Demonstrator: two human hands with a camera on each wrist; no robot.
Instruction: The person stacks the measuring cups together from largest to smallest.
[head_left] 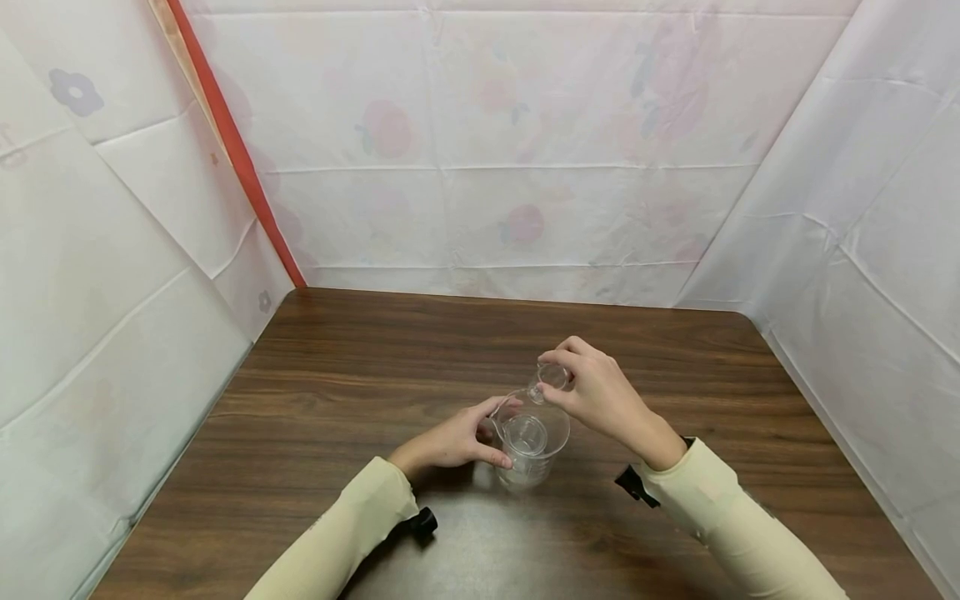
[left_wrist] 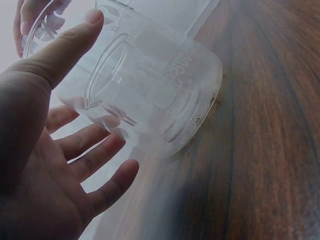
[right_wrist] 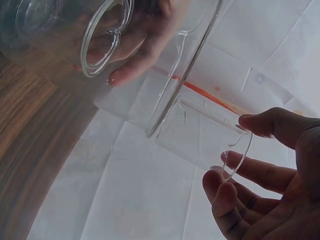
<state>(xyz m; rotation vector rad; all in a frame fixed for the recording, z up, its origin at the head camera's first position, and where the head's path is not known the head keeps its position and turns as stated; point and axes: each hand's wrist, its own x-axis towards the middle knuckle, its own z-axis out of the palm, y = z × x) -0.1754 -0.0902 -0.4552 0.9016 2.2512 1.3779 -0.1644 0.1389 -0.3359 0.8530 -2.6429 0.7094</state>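
A large clear glass beaker (head_left: pixel 557 442) with printed markings stands on the wooden table. A smaller glass beaker (head_left: pixel 525 435) sits inside it. My left hand (head_left: pixel 456 437) holds the large beaker from the left, its thumb on the near side and its fingers round the far side. Above the large beaker's far right rim, my right hand (head_left: pixel 603 398) pinches a little glass beaker (right_wrist: pixel 197 137) by its rim between thumb and fingers. In the right wrist view this little beaker is tilted, its base close to the large beaker's rim; whether they touch I cannot tell.
The brown wooden table (head_left: pixel 360 367) extends around the beakers. Pale printed curtains (head_left: pixel 465 217) hang behind and at both sides, with a red strip (head_left: pixel 240 158) at the back left corner. Black wrist straps (head_left: pixel 636 486) show below the sleeves.
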